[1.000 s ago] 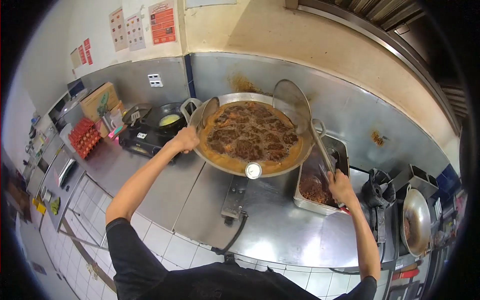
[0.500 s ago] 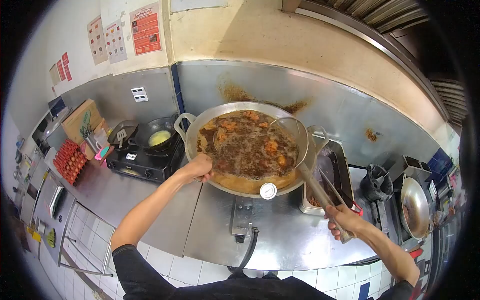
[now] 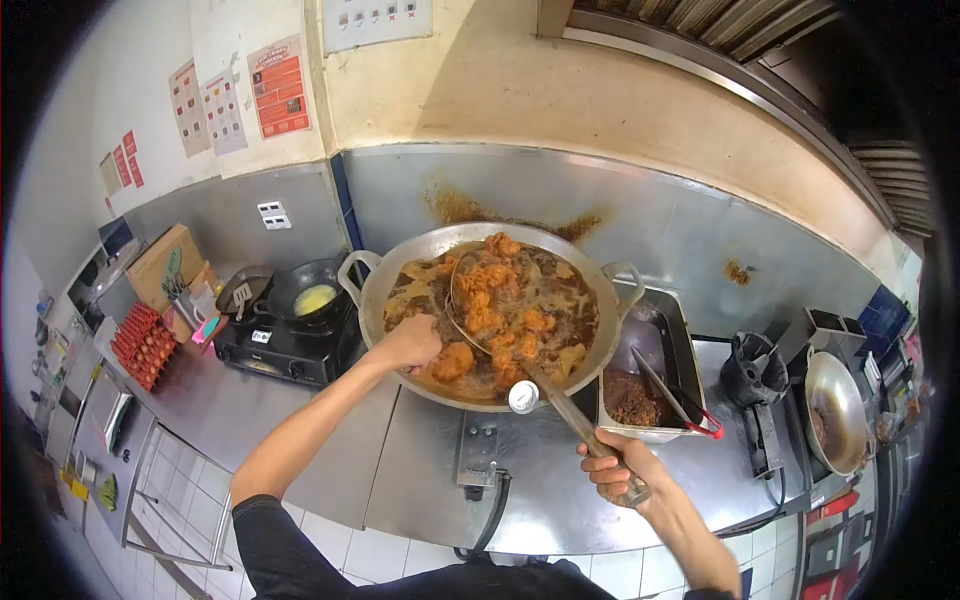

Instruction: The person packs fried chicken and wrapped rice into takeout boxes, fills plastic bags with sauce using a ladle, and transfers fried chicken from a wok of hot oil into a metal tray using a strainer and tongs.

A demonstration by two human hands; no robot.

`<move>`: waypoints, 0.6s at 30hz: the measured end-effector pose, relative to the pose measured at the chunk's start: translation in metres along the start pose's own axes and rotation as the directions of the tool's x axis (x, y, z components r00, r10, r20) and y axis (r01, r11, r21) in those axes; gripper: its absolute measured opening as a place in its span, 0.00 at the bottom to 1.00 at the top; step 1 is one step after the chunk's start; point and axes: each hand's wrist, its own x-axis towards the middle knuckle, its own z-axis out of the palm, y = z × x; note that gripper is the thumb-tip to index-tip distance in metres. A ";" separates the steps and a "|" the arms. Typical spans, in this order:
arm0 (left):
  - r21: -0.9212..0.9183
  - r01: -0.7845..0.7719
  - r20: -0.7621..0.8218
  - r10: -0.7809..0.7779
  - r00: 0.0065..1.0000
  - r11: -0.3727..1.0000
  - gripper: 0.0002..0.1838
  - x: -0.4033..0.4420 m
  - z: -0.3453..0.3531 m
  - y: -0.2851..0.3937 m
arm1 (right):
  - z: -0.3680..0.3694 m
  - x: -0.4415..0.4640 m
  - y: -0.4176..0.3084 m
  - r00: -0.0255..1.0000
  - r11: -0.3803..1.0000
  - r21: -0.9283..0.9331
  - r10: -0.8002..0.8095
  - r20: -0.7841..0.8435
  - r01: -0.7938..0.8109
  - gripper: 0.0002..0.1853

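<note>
A wide metal wok (image 3: 372, 312) holds dark, bubbling oil. My right hand (image 3: 622, 470) grips the long handle of a wire skimmer (image 3: 570, 415), whose head reaches into the wok. Browned pieces of fried chicken (image 3: 485, 295) are heaped on and around the skimmer's head, partly above the oil. My left hand (image 3: 410, 343) is closed over the wok's near-left rim; whatever it holds is hidden. A single piece of fried chicken (image 3: 453, 362) lies close to its right. A round dial thermometer (image 3: 523, 397) sits at the wok's front rim.
Right of the wok stands a metal tray (image 3: 645, 432) with crumbs and red-handled tongs (image 3: 665, 385). A portable stove (image 3: 285, 350) with a small black pan (image 3: 312, 298) is at left, near stacked egg trays (image 3: 150, 340). Another wok (image 3: 835, 415) stands far right.
My right hand and the skimmer have moved left, and more chicken shows above the oil. My left hand has shifted slightly right, further over the wok.
</note>
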 end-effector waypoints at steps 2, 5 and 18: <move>0.092 -0.026 -0.008 0.027 1.000 0.995 0.12 -0.003 -0.003 0.017 | -0.006 0.002 -0.005 0.995 0.998 0.069 -0.016 0.103 0.009 0.18; 0.460 -0.148 -0.140 0.236 0.962 0.875 0.17 -0.004 0.015 0.019 | -0.012 0.008 0.010 0.997 0.996 0.038 -0.078 0.006 0.078 0.18; 0.622 -0.040 -0.298 0.283 0.912 0.782 0.25 -0.033 0.063 0.055 | -0.031 0.012 -0.001 0.989 0.986 -0.077 -0.144 0.040 0.146 0.18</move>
